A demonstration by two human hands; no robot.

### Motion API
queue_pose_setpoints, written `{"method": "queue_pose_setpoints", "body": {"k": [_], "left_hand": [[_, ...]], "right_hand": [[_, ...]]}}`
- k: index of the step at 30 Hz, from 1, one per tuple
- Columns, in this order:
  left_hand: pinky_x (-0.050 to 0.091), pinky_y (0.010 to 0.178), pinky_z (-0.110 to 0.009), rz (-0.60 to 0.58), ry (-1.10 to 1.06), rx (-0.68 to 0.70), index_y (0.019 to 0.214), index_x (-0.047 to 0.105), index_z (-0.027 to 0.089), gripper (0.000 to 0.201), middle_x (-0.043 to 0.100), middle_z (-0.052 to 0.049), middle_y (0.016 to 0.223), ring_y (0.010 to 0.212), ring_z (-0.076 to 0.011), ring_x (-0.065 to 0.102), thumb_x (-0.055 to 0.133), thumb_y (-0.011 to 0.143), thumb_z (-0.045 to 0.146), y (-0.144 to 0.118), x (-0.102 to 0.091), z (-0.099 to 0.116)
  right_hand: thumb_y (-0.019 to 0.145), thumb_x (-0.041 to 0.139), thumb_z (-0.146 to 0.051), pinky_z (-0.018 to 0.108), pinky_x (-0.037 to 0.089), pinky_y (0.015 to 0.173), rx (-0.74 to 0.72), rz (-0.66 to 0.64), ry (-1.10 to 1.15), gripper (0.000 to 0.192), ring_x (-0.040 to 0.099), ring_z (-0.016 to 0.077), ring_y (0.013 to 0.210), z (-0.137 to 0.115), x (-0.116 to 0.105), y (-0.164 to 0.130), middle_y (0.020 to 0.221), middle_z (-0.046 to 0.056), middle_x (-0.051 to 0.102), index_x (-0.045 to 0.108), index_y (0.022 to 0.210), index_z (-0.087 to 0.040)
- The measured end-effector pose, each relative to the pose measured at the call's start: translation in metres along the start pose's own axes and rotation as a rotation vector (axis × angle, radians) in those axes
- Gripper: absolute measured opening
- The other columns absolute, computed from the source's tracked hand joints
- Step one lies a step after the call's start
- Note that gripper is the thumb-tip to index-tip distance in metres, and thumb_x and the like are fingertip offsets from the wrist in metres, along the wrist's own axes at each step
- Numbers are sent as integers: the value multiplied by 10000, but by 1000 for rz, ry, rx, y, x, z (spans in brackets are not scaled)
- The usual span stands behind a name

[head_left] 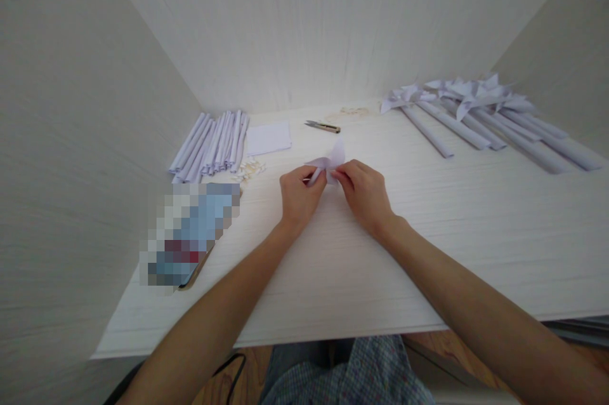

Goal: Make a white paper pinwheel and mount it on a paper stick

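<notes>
Two hands meet mid-table in the head view: left hand [299,194] and right hand [364,192], fingers of both pinched closed on a small folded paper piece [330,162] held just above the white table [428,252]. Far left lies a bundle of rolled paper sticks [212,145] beside a blank sheet [269,137]; scissors [322,126] far centre. Far right, finished paper pinwheels [480,110]; near left, a blurred phone [190,233].
</notes>
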State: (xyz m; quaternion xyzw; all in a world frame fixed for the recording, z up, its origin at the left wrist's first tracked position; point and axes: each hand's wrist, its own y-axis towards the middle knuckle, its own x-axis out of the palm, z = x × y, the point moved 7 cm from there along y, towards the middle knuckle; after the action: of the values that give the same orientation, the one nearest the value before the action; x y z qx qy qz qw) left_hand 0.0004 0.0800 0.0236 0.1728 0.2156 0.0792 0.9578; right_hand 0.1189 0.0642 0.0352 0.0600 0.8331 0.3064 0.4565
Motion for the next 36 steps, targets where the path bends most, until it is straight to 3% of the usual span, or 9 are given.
{"method": "queue_pose_setpoints", "body": {"k": [27,36], "left_hand": [[317,508,-213,-28,7,30,547,584,144,199,493,33,504,516,-83,420,517,706,243,0,3,0],[324,506,-213,-27,43,35,565,609,147,188,524,30,510,519,-88,438,511,707,223,0,2,1]], "right_hand": [[859,425,-219,266,381,590,-55,64,11,270,521,162,629,1,-4,1,655,74,597,616,688,-138],[860,432,-218,265,380,588,-30,-47,-23,253,544,162,642,1,2,1,698,83,622,626,722,-130]]}}
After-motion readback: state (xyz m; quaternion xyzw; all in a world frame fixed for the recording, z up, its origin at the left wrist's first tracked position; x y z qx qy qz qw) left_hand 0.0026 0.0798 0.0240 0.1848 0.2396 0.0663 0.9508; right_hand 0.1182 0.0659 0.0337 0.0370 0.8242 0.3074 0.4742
